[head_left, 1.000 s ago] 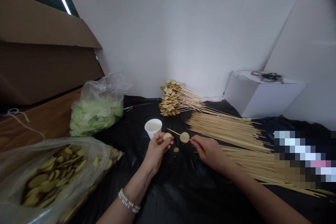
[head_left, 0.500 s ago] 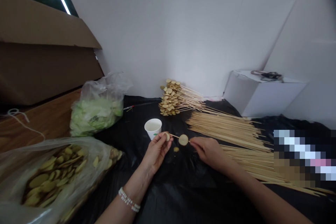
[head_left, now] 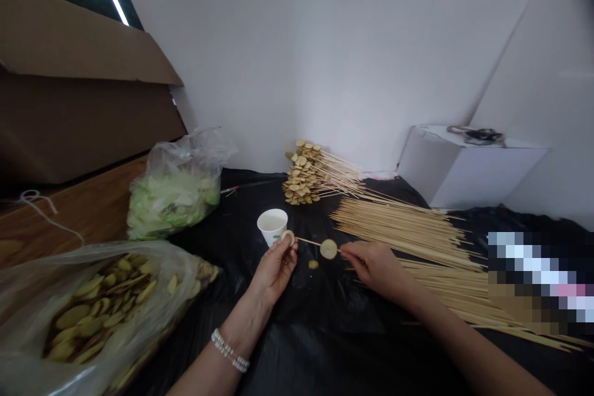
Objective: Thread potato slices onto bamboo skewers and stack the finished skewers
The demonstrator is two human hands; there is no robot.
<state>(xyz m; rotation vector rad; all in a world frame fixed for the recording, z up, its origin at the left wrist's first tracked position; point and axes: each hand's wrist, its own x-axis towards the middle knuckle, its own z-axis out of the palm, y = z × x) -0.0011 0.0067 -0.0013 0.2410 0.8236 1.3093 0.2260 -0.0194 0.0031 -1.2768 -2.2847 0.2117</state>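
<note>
My left hand (head_left: 273, 270) pinches a pale round potato slice (head_left: 288, 237) between its fingertips, right by the pointed end of a thin bamboo skewer (head_left: 309, 241). My right hand (head_left: 375, 266) grips the skewer's other end, and one potato slice (head_left: 328, 249) sits threaded on it between my hands. A loose slice (head_left: 314, 264) lies on the black plastic sheet (head_left: 325, 337) just below the skewer. A white paper cup (head_left: 272, 227) with liquid in it stands just behind my left fingers.
Threaded potato skewers (head_left: 304, 176) are heaped at the back, with loose bamboo skewers (head_left: 399, 229) fanned out to the right. At left lie bags of potato slices (head_left: 99, 309) and lettuce (head_left: 171, 198), before a cardboard box (head_left: 69, 80). A pixelated patch (head_left: 541, 281) covers the right side.
The slice in my left hand has shifted a little left and now sits at the skewer's tip. The threaded slice and my right hand have moved slightly right.
</note>
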